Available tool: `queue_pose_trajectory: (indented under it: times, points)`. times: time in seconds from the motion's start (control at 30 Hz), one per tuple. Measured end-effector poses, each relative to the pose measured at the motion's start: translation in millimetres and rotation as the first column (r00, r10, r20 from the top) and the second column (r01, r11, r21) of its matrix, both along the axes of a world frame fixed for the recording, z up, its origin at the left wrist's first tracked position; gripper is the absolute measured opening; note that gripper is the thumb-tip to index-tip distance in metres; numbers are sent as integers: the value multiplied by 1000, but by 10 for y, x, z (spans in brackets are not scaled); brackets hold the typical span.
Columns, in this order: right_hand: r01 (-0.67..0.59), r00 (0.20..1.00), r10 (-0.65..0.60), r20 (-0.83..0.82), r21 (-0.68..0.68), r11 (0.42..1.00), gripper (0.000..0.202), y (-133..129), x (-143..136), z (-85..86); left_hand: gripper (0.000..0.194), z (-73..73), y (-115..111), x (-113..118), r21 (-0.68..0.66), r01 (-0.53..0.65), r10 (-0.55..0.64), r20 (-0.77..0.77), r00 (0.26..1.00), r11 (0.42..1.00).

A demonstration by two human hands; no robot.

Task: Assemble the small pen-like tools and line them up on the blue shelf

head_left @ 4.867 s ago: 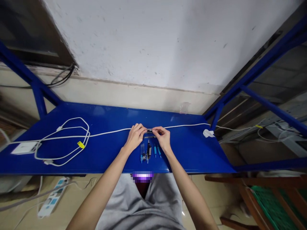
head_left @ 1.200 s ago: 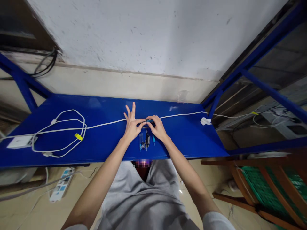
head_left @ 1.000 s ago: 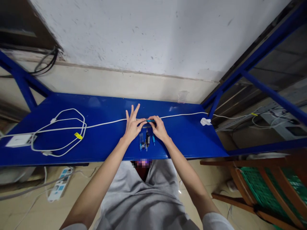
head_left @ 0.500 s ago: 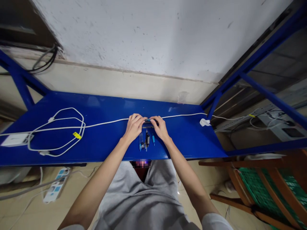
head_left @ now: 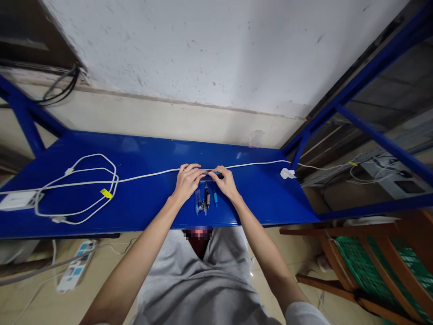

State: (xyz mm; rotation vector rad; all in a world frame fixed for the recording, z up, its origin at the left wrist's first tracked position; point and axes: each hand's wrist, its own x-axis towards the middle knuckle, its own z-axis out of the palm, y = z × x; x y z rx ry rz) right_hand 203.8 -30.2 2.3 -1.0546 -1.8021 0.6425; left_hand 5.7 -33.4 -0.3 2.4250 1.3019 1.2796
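My left hand (head_left: 188,179) and my right hand (head_left: 225,179) meet over the middle of the blue table, fingertips pinched. Between them lies a slim pen (head_left: 213,173), dark with blue at the right, held sideways and partly hidden by the fingers. Just below, another thin pen-like piece (head_left: 206,181) lies crosswise. Nearer the edge are several pen parts: clear tubes with blue ends (head_left: 197,203), a black and grey piece (head_left: 206,197) and a short blue piece (head_left: 215,198).
A white cable (head_left: 149,175) runs across the blue table (head_left: 149,207), behind my hands. At the left are a looped cable (head_left: 81,212) and a white box (head_left: 18,201). Crumpled tissue (head_left: 287,174) lies right. A wooden chair (head_left: 341,262) stands at the right, a power strip (head_left: 77,266) on the floor.
The blue part between my fingertips has shifted right into my right hand, and a thin dark stretch now shows between the hands. My left hand has moved slightly left.
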Motion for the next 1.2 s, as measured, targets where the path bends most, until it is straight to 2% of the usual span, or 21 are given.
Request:
queue_pose_trajectory:
  times: [0.1,0.3,0.47,0.77,0.97,1.2]
  points:
    - [34,998,-32,58,-50,998,46,-3,13,-6,21,1,3,-4,0,4,-4,-2,1000,1000]
    - [73,997,-74,-12,-41,996,43,-12,27,18,24,43,-3,-2,-19,-31,30,-10,999,999]
    - [84,996,-80,35,-112,990,54,-12,38,19,22,51,-9,-3,-32,5,-5,-5,1000,999]
    - [90,995,-87,40,-108,990,53,-14,30,37,20,46,-9,-11,-32,-4,5,30,1000,999]
    - [95,995,-96,-1,-135,986,54,-27,50,66,24,50,0,-12,-93,-23,25,23,999,995]
    - [96,995,-93,23,-179,979,59,-38,66,43,21,26,0,-13,-45,-34,37,56,998,998]
